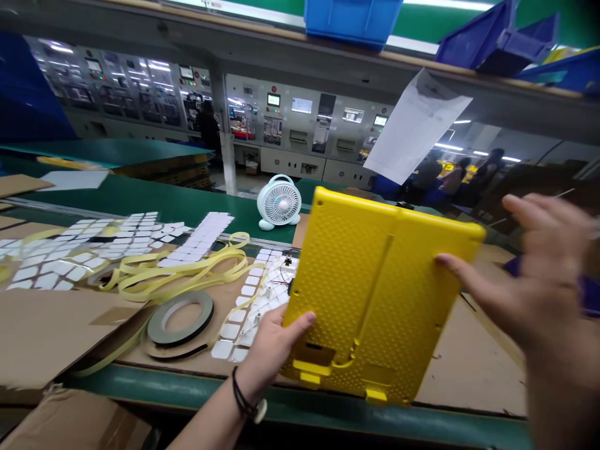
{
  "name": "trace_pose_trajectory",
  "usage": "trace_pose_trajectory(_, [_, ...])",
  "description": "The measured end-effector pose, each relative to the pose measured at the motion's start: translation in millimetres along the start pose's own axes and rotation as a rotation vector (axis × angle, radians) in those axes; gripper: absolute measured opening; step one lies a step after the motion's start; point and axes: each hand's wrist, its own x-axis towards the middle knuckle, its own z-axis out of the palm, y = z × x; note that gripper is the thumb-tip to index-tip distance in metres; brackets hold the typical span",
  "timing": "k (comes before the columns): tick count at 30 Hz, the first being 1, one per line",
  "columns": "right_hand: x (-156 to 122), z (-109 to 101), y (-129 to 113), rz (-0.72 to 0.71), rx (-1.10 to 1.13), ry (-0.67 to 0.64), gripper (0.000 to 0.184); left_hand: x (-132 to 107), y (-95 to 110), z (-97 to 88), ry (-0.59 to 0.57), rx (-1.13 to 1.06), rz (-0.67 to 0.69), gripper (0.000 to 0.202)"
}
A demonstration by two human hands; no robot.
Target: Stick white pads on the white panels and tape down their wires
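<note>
**Yellow plastic tablet case raised over the worktop**

Dimpled back turned toward the head camera, top edge tilted away, bottom edge just above the worktop's green front lip. Left hand at the case's lower-left edge, thumb laid across the back, left fingers hidden behind the case, their exact hold impossible to tell. Black cord bracelet around the left wrist. Right hand blurred, out to the right, right fingers spread wide, only the index tip touching the case's right edge, with no grip visible.

Just left of the case, rows of white adhesive pads on a brown cardboard sheet, tangled yellow backing strips beside them, and a roll of dark tape lying flat near the worktop's front. Small white desk fan standing behind the pads. Loose sheet of paper hanging above the case, below a shelf carrying blue plastic bins.
</note>
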Motion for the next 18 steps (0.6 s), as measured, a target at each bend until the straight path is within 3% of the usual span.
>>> trace_pose_trajectory(1, [-8.5,19.5,-4.9,0.109,0.087,0.041,0.091,2.2,4.9,-9.7,0.041,-0.043,-0.035,0.037])
trace_pose_trajectory(4, [-42.9,86.4,-14.8,0.501,0.573,-0.34,0.092,16.8,18.6,-38.5,0.088,-0.127,-0.12,0.043])
trace_pose_trajectory(6, [-65.7,129.4,-20.1,0.661,0.751,-0.575,0.083,32.9,23.1,-57.6,0.058,-0.114,-0.156,0.045])
trace_pose_trajectory(9, [-91.8,178.6,-27.6,0.756,0.727,-0.564,0.076,59.3,20.2,-85.1,0.03,0.032,-0.221,0.05])
trace_pose_trajectory(13, [-111.8,206.5,-31.5,0.886,0.679,-0.557,0.082,81.0,6.8,-108.0,0.016,0.289,-0.312,0.055])
trace_pose_trajectory(18, [-120.6,210.4,-23.4,0.744,0.595,-0.577,0.086,81.0,-15.0,-113.6,0.026,0.384,-0.181,0.058])
